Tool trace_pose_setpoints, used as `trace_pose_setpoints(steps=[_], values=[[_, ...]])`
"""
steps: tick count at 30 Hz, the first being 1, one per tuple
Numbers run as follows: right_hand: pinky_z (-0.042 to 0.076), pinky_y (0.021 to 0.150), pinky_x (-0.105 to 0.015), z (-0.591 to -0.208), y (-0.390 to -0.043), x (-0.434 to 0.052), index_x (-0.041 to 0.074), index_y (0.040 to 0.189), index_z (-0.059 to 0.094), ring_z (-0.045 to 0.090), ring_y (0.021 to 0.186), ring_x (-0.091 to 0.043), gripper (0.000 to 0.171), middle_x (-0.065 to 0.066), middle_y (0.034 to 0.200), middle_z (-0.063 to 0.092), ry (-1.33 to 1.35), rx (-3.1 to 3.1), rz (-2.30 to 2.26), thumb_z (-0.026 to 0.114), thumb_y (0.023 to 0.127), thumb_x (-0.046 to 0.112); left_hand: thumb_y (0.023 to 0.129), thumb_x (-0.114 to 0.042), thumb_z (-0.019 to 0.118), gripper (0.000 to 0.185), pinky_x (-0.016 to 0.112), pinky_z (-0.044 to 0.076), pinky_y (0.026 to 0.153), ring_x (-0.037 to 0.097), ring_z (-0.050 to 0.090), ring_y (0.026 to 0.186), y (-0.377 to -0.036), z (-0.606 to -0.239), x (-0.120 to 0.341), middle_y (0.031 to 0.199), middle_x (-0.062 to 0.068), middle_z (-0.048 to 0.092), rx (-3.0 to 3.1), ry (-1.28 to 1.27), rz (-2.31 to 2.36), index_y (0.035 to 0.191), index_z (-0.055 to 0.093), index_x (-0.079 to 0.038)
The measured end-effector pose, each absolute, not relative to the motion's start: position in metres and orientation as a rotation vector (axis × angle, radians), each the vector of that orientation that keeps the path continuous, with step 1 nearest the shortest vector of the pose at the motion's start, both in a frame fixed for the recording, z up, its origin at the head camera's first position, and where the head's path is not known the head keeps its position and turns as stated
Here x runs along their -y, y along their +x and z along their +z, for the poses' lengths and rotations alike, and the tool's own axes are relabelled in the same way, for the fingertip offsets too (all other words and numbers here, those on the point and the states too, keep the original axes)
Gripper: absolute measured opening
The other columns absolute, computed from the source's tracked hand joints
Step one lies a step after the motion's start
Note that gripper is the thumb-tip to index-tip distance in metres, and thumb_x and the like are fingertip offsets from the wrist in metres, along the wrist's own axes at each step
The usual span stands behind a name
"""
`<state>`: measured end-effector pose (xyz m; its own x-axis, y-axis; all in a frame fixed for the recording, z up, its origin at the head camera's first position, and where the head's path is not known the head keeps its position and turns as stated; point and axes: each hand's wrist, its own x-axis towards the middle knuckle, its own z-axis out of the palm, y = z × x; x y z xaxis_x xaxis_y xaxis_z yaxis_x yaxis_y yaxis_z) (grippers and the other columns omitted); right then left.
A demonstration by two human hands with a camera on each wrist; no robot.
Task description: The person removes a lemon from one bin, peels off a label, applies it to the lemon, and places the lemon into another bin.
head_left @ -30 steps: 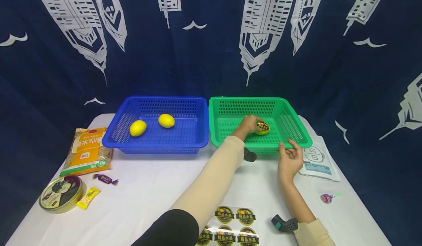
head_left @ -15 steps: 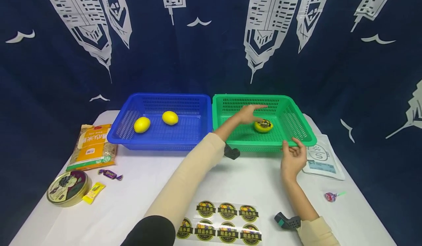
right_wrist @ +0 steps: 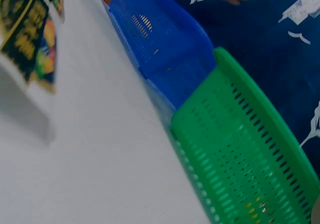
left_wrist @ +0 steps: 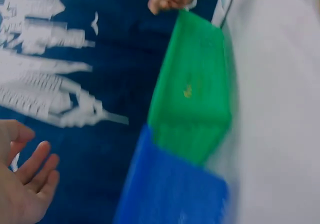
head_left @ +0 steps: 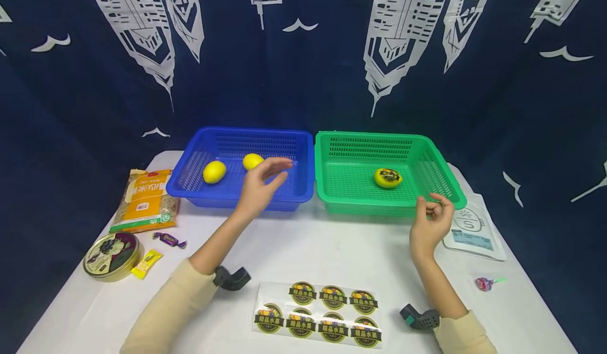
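Head view: we find the left hand (head_left: 260, 188) raised at the near side of the blue basket (head_left: 208, 195), thumb and fingers parted in a wide gap, gripping nothing. The right hand (head_left: 430, 230) is at the near right corner of the green basket (head_left: 365, 202), fingers loosely bent and thumb apart — we cannot tell whether the fingertips touch the rim.

We record two plain lemons (head_left: 214, 172) inside the blue basket, the farther one partly behind the left hand. A labelled lemon (head_left: 388, 178) lies in the green basket, its dark sticker facing up. The baskets stand side by side on the white table (head_left: 341, 254). We note a sticker sheet (head_left: 272, 293) with seven round labels lying flat between the forearms. The left wrist view is blurred.
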<state>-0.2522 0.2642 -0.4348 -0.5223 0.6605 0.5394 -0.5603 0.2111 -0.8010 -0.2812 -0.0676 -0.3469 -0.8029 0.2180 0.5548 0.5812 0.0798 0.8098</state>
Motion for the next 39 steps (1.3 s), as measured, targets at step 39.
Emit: trace_pose_setpoints(steps=[39], values=[[0.037,0.103,-0.043,-0.347,-0.46,-0.007,0.019,0.139,0.041,0.042,0.124,-0.027,0.065,-0.012,0.134,0.048,0.959,3.019,0.935,0.07,0.082,0.033,0.081,-0.001,0.069,0.04,0.029,0.055,0.077,0.013,0.065,0.072,-0.273,-0.441,0.138,0.068,0.004,0.057,1.417,0.3,-2.196,0.117,0.053,0.002]])
